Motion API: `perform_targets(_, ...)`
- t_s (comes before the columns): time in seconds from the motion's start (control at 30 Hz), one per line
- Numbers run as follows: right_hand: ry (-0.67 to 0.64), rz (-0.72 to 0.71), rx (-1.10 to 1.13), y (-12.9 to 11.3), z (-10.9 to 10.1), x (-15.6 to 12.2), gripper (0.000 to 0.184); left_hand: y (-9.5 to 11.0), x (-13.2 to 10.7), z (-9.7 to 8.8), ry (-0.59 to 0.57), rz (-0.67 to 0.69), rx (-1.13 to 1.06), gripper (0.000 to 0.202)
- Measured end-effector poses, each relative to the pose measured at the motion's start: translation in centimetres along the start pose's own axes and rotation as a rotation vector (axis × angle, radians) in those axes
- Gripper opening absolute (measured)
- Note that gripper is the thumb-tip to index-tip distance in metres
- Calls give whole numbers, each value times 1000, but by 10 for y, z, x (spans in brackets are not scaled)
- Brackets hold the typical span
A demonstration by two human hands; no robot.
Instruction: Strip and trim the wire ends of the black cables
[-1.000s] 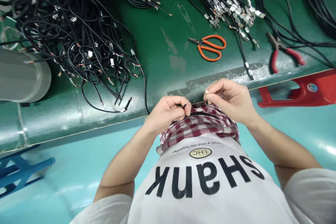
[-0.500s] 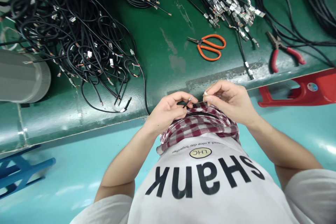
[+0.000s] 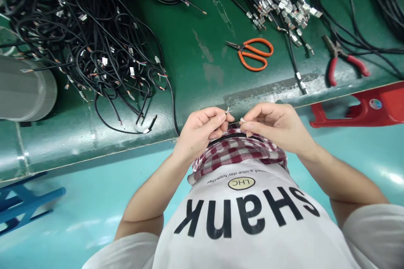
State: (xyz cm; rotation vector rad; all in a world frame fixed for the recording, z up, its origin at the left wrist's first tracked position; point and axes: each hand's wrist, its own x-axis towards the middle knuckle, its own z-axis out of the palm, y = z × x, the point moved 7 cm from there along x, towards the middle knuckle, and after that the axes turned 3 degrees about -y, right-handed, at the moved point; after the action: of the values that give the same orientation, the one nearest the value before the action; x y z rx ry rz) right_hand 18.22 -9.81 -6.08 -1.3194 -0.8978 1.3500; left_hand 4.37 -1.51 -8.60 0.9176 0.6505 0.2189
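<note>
Between the thumb and fingers of my left hand (image 3: 203,128) is the end of a black cable (image 3: 217,139), with thin bare wires (image 3: 227,111) fanning out past the fingertips. The cable runs across a red-and-white checked cloth (image 3: 233,151) on my lap. Close by on the right, my right hand (image 3: 273,126) pinches a small whitish piece (image 3: 242,120) between thumb and forefinger; its exact kind is too small to make out. The two hands are apart by a narrow gap, at the table's front edge.
On the green table (image 3: 195,67) lie orange-handled scissors (image 3: 255,52), red-handled pliers (image 3: 337,61) and a tangled heap of black cables (image 3: 94,42). Cables with metal connectors (image 3: 280,4) are bundled at the back right. A grey container (image 3: 25,88) lies left; a red stool (image 3: 362,107) stands right.
My left thumb has moved up over the cable end, and the wires now stand spread out above it. My right hand has shifted slightly left, closer to the left one.
</note>
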Motion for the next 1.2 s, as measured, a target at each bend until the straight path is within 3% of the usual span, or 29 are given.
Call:
perform_targets(0.23,16,18,57,3,8,13,10,8,-7,5,26,154,-2,30)
perform_targets(0.5,65,-66,29,-3,12,19,10,11,-11,2,112,263,22,18)
perform_targets(0.8,154,-108,52,-6,15,21,12,13,-14,4,205,346,66,19)
perform_targets(1.2,220,-162,28,-5,18,19,11,12,-16,7,241,412,109,18)
